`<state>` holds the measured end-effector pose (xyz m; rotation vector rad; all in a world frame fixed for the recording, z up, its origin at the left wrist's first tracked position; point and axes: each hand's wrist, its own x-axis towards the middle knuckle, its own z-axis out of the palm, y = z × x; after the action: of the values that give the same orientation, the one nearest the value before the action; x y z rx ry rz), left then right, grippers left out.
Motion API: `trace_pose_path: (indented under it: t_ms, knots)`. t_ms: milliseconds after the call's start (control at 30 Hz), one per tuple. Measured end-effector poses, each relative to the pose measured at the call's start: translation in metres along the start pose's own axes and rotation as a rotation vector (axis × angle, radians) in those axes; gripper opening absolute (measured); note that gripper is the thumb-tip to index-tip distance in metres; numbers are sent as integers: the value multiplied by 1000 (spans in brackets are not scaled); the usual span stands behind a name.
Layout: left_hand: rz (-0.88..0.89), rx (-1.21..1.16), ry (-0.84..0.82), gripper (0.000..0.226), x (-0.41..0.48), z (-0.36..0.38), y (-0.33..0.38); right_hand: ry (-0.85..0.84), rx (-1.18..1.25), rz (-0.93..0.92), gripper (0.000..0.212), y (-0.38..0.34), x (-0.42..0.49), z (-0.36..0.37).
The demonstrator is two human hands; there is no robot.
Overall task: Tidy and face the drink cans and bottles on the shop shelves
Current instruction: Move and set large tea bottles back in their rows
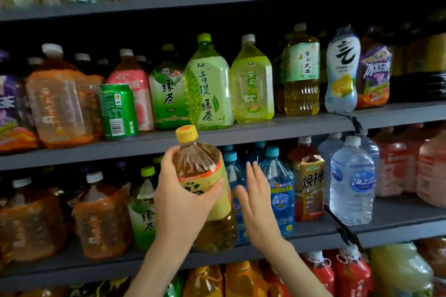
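My left hand (183, 202) grips a large amber tea bottle (212, 224) with a yellow cap and yellow label, held in front of the lower shelf. Beside it on the right, my right hand (257, 202) is open with fingers spread, not touching the bottle. Behind that hand stand blue water bottles (281, 190). On the shelf above, a green can (118, 111) stands with its barcode side facing out, in front of a pink-labelled bottle. Green tea bottles (208, 84) line that shelf to the right of the can.
Grey shelf boards (277, 131) run across at three levels. Orange tea bottles (60, 101) fill the left side, clear water bottles (351, 181) and red drinks the right section. Packed bottles sit on the bottom row and the top shelf.
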<state>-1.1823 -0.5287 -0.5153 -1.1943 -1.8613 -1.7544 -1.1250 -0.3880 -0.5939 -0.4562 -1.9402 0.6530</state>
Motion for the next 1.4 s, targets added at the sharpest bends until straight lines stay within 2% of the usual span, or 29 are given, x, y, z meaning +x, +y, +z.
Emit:
trace_pose_path:
  t_ms: [67,100,167,233,333,433,600,700,800,900,967,1033,1067,1200,1400]
  knots:
    - [18,-12,-36,82,2,12,16,-21,373,49,58,-25,6,-45]
    - [25,-22,-52,83,3,19,26,-45,441,10,60,-37,9,-66]
    - [54,-62,-88,81,7,33,46,-175,489,-100,58,-49,12,-94]
    - [81,-109,-121,79,13,47,65,-243,509,-134,60,-51,15,-115]
    - [113,-164,-181,78,24,66,91,-233,332,-152,95,-45,22,-140]
    - [177,-231,-232,78,33,81,113,-95,172,-139,114,-41,30,-157]
    - [335,-391,-401,80,45,101,145,70,282,-178,104,-37,38,-199]
    - [338,-555,-591,78,51,127,151,108,380,-176,103,-23,44,-231]
    - [356,-614,-781,73,47,165,161,189,358,-170,107,2,39,-265]
    - [399,-617,-905,68,43,210,188,348,400,-85,109,28,31,-300]
    - [402,-634,-954,69,45,242,210,420,400,-37,118,39,34,-329]
    - [421,-615,-959,70,50,271,232,442,410,-9,135,45,47,-360]
    - [437,-582,-947,71,53,285,242,444,420,10,136,48,56,-375]
    - [503,-433,-863,75,63,332,269,440,393,65,113,68,88,-416]
    - [313,-364,-876,68,78,374,269,406,322,147,91,101,120,-421]
